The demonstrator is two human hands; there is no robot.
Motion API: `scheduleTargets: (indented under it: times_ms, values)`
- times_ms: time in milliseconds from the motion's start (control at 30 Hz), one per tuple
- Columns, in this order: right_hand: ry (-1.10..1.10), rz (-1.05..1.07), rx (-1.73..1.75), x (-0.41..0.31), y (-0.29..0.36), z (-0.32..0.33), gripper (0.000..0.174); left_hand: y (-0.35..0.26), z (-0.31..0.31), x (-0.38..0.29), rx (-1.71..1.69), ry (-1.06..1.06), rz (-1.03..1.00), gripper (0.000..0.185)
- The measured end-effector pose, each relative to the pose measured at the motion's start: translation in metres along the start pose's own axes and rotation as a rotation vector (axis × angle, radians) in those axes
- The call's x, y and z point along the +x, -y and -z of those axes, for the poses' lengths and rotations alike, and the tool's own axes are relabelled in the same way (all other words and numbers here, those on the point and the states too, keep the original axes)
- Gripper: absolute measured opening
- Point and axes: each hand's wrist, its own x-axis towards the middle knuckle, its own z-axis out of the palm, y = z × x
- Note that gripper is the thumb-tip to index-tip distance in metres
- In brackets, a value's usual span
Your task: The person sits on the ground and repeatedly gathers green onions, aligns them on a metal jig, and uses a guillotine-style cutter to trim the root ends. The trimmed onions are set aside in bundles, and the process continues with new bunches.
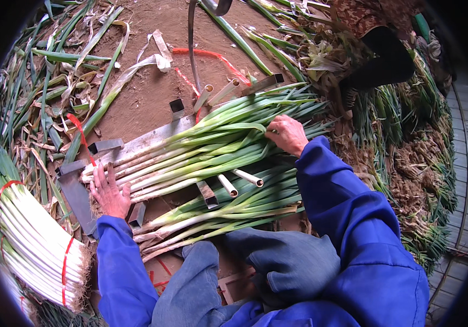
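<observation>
Long green onions (185,151) lie in a layer across a low metal rack (152,133), white root ends to the left and green leaves to the right. My left hand (110,192) rests on the root ends, fingers apart and thumb on the lower stalks. Over the leaf side, my right hand (287,134) has its fingers curled on a bent green leaf (252,127). Square metal posts (176,108) and round tubes (228,186) stick up on both sides of the layer. More loose green onions (201,220) lie between the rack and my knees.
Tied green onion bundles (40,241) with red bands stand at left. Discarded leaves (66,77) litter the soil (140,94). A curved metal bar (193,45) rises beyond the rack. Untrimmed onions (413,163) are heaped at right, near another person's dark boot (385,61). Red tape (217,57) trails behind.
</observation>
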Motion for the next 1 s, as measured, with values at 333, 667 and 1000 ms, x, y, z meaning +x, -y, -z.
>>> scheduleTargets:
  times_ms: [333, 667, 1000]
  values:
    - [0.153, 0.164, 0.018, 0.016, -0.014, -0.001, 0.031, -0.002, 0.0, 0.001, -0.005, 0.001, 0.023, 0.091]
    - [0.145, 0.327, 0.005, 0.017, -0.062, 0.059, 0.032, -0.003, -0.001, 0.004, -0.019, -0.06, 0.007, 0.084]
    - [-0.214, 0.35, -0.153, -0.115, 0.0, 0.078, 0.018, 0.004, -0.011, 0.001, -0.035, -0.096, -0.025, 0.085]
